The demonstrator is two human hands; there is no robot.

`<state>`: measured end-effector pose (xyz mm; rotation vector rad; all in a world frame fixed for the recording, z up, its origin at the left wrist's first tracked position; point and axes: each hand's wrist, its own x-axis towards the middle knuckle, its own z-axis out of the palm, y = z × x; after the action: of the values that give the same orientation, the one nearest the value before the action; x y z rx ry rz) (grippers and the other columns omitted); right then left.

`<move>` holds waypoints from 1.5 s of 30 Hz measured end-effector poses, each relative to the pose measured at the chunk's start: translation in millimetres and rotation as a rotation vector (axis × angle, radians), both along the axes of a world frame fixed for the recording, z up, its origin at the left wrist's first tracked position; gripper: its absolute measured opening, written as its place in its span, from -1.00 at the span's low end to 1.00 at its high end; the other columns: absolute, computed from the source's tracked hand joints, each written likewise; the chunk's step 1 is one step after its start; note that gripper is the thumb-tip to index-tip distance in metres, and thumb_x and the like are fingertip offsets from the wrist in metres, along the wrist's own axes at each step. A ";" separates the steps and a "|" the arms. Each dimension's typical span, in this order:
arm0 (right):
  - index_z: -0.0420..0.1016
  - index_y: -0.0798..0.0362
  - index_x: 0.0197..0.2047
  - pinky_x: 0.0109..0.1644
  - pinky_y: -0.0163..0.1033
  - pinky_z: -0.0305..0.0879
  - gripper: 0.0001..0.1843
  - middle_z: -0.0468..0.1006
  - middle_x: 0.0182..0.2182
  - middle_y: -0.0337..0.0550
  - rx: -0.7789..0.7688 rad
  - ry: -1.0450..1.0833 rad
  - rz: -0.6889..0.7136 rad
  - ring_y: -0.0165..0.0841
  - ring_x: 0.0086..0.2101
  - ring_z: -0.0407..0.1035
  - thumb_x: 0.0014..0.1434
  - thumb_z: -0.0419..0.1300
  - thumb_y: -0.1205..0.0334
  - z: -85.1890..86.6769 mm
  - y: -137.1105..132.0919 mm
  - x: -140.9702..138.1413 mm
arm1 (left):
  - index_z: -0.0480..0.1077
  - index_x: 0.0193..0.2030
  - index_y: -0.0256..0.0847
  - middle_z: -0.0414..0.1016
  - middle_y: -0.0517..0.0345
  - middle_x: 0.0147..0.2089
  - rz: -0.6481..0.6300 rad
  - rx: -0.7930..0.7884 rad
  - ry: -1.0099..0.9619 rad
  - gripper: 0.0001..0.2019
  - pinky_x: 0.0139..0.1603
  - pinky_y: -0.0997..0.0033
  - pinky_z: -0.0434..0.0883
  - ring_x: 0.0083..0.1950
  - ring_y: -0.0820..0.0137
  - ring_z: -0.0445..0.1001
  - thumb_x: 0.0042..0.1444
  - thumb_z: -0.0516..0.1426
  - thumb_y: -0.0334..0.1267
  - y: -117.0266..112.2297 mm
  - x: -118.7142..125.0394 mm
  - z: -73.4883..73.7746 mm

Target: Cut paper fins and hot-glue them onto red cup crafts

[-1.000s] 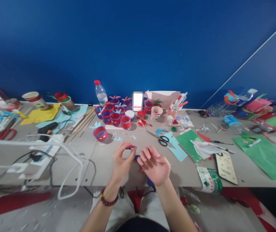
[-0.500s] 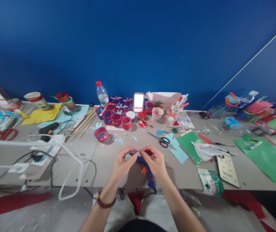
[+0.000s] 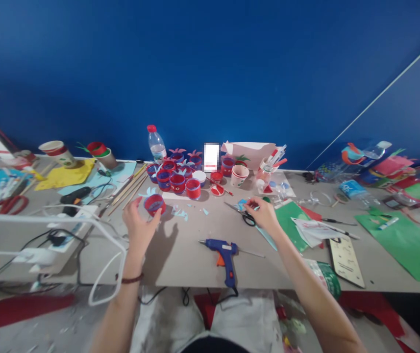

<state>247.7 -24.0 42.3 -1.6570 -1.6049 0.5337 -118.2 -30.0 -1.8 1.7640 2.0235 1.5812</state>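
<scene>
Left hand (image 3: pixel 139 223) at cup (image 3: pixel 154 203), right hand (image 3: pixel 264 214) by scissors (image 3: pixel 248 218).

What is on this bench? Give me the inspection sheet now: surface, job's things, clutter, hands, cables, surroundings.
Surface: grey table, paper scraps scattered.
Job's things: red-and-blue cup at left hand; scissors and blue paper cut-out by right hand.
Clutter: glue gun lying flat, cup cluster, green sheet.
Hands: left hand curled at the cup; right hand over the scissors; grips unclear.
Cables: white cable looped left; black cord hangs off edge.
Surroundings: blue wall.
</scene>
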 end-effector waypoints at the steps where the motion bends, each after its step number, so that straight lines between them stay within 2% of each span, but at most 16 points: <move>1: 0.44 0.04 -0.48 -0.33 -0.27 0.24 -0.88 0.53 -0.53 -0.17 -0.006 -0.047 -0.033 -0.31 -0.46 0.40 -0.05 0.17 0.17 -3.8 5.0 7.6 | 0.22 0.15 -0.24 0.30 -0.14 0.11 0.015 -0.011 -0.011 -0.31 0.24 -0.06 0.21 0.21 0.06 0.24 -0.13 0.31 -0.13 4.3 -4.2 -1.5; 5: 0.43 0.02 -0.45 -0.41 -0.28 0.12 -0.88 0.51 -0.54 -0.17 -0.124 -0.242 -0.171 -0.29 -0.47 0.38 -0.01 0.17 0.15 -22.5 15.9 29.5 | 0.11 0.22 -0.24 0.29 -0.18 0.13 -0.068 -0.156 -0.202 -0.13 0.20 -0.01 0.30 0.17 0.08 0.33 -0.24 0.35 -0.10 15.4 -11.3 -5.1; 7: 0.43 0.02 -0.42 -0.43 -0.29 0.08 -0.85 0.51 -0.53 -0.17 -0.145 -0.287 -0.188 -0.29 -0.48 0.37 0.03 0.15 0.12 -31.8 16.9 34.9 | 0.02 0.27 -0.21 0.28 -0.18 0.16 -0.129 -0.219 -0.288 -0.05 0.22 0.01 0.28 0.20 0.10 0.32 -0.26 0.36 -0.11 18.0 -12.1 -6.2; 9: 0.43 0.02 -0.39 -0.43 -0.29 0.07 -0.82 0.52 -0.50 -0.17 -0.129 -0.292 -0.174 -0.31 -0.49 0.36 0.06 0.13 0.09 -39.3 16.2 36.9 | -0.07 0.31 -0.19 0.28 -0.17 0.17 -0.160 -0.268 -0.332 0.02 0.24 0.02 0.27 0.22 0.12 0.32 -0.26 0.36 -0.13 19.9 -12.9 -7.4; 13: 0.44 0.04 -0.31 -0.38 -0.27 0.13 -0.78 0.55 -0.37 -0.12 -0.023 -0.271 -0.144 -0.35 -0.50 0.32 0.11 0.09 0.08 -47.9 13.8 35.4 | -0.14 0.34 -0.21 0.34 -0.15 0.09 -0.143 -0.334 -0.346 0.06 0.18 0.01 0.33 0.09 0.13 0.44 -0.26 0.36 -0.14 23.7 -13.8 -9.8; 16: 0.45 0.06 -0.22 -0.28 -0.24 0.21 -0.75 0.54 -0.26 -0.06 0.077 -0.258 -0.090 -0.34 -0.45 0.33 0.13 0.07 0.11 -51.8 14.8 29.0 | -0.13 0.34 -0.25 0.30 -0.19 0.12 -0.122 -0.239 -0.254 0.08 0.21 -0.02 0.28 0.14 0.09 0.39 -0.28 0.37 -0.14 23.5 -9.8 -9.9; 20: 0.44 0.07 -0.11 -0.16 -0.20 0.26 -0.73 0.52 -0.19 -0.06 0.111 -0.224 0.044 -0.33 -0.39 0.36 0.15 0.08 0.17 -54.3 20.3 4.2 | -0.11 0.33 -0.33 0.11 -0.38 0.26 -0.070 -0.016 -0.040 0.08 0.31 -0.14 0.09 0.32 -0.06 0.12 -0.25 0.36 -0.04 14.8 5.1 -7.4; 26: 0.41 0.06 -0.03 -0.04 -0.17 0.25 -0.71 0.49 -0.09 -0.02 0.089 -0.235 0.350 -0.29 -0.20 0.38 0.17 0.12 0.25 -41.5 25.9 -55.1 | 0.09 0.22 -0.37 0.03 -0.47 0.31 -0.076 0.148 0.221 -0.19 0.30 -0.21 0.02 0.39 -0.14 -0.04 -0.08 0.28 0.02 0.8 24.0 -6.0; 29: 0.40 0.08 0.00 0.02 -0.17 0.22 -0.68 0.47 -0.03 0.00 0.043 -0.287 0.474 -0.26 -0.08 0.36 0.17 0.14 0.24 -33.5 23.0 -77.9 | 0.21 0.15 -0.33 0.16 -0.41 0.26 -0.056 0.199 0.265 -0.35 0.26 -0.15 0.12 0.34 -0.08 0.10 -0.04 0.25 -0.05 -1.0 24.3 -7.8; 31: 0.41 0.08 0.00 0.05 -0.17 0.22 -0.68 0.48 -0.03 0.01 -0.005 -0.325 0.524 -0.25 -0.03 0.35 0.18 0.14 0.24 -30.0 19.3 -89.0 | 0.30 0.06 -0.32 0.32 -0.34 0.14 -0.062 0.215 0.290 -0.49 0.19 -0.03 0.23 0.21 0.00 0.29 0.00 0.23 -0.13 -1.2 22.8 -9.4; 33: 0.42 0.09 0.00 0.06 -0.16 0.21 -0.69 0.48 -0.03 0.01 -0.051 -0.352 0.558 -0.24 -0.01 0.35 0.18 0.14 0.24 -27.2 15.2 -97.8 | 0.41 -0.08 -0.29 0.48 -0.21 -0.06 -0.102 0.215 0.338 -0.70 0.04 0.16 0.36 -0.03 0.15 0.47 0.05 0.17 -0.21 -1.1 21.3 -11.7; 35: 0.43 0.10 0.00 0.06 -0.16 0.22 -0.69 0.49 -0.03 0.02 -0.087 -0.361 0.589 -0.22 0.00 0.35 0.18 0.14 0.25 -23.2 11.1 -104.7 | 0.46 -0.22 -0.25 0.55 -0.05 -0.28 -0.160 0.173 0.397 -0.84 -0.18 0.34 0.39 -0.30 0.32 0.50 0.11 0.11 -0.27 -0.9 20.1 -14.7; 37: 0.44 0.11 -0.02 0.04 -0.15 0.24 -0.71 0.50 -0.03 0.03 -0.115 -0.363 0.607 -0.20 0.00 0.36 0.18 0.13 0.28 -16.3 7.2 -109.0 | 0.47 -0.30 -0.23 0.54 0.06 -0.44 -0.194 0.115 0.432 -0.84 -0.35 0.44 0.34 -0.47 0.41 0.44 0.13 0.07 -0.27 -0.8 19.3 -18.3; 40: 0.49 0.11 -0.11 0.00 -0.15 0.25 -0.78 0.54 -0.09 0.03 -0.132 -0.367 0.575 -0.19 -0.04 0.39 0.16 0.13 0.35 -0.9 0.6 -106.4 | 0.48 -0.34 -0.22 0.53 0.11 -0.51 -0.179 0.070 0.460 -0.82 -0.42 0.48 0.29 -0.52 0.43 0.44 0.14 0.07 -0.23 -0.8 18.1 -22.8; 43: 0.52 0.06 -0.21 -0.03 -0.16 0.28 -0.83 0.57 -0.18 -0.01 -0.093 -0.350 0.489 -0.19 -0.10 0.43 0.14 0.13 0.35 12.4 -8.8 -87.8 | 0.49 -0.35 -0.22 0.54 0.10 -0.50 -0.177 0.062 0.497 -0.79 -0.42 0.48 0.27 -0.50 0.42 0.46 0.16 0.06 -0.22 -1.1 17.4 -24.3; 45: 0.52 0.01 -0.25 -0.07 -0.18 0.30 -0.84 0.58 -0.23 -0.06 -0.046 -0.335 0.399 -0.21 -0.15 0.44 0.12 0.13 0.33 15.2 -17.3 -65.7 | 0.50 -0.34 -0.22 0.55 0.09 -0.50 -0.188 0.052 0.508 -0.78 -0.42 0.49 0.27 -0.49 0.42 0.47 0.17 0.05 -0.23 -1.5 17.8 -23.6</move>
<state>182.0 -41.3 57.5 -1.5207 -2.2083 0.5102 -100.4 -31.5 -25.4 2.4937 1.9156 1.2324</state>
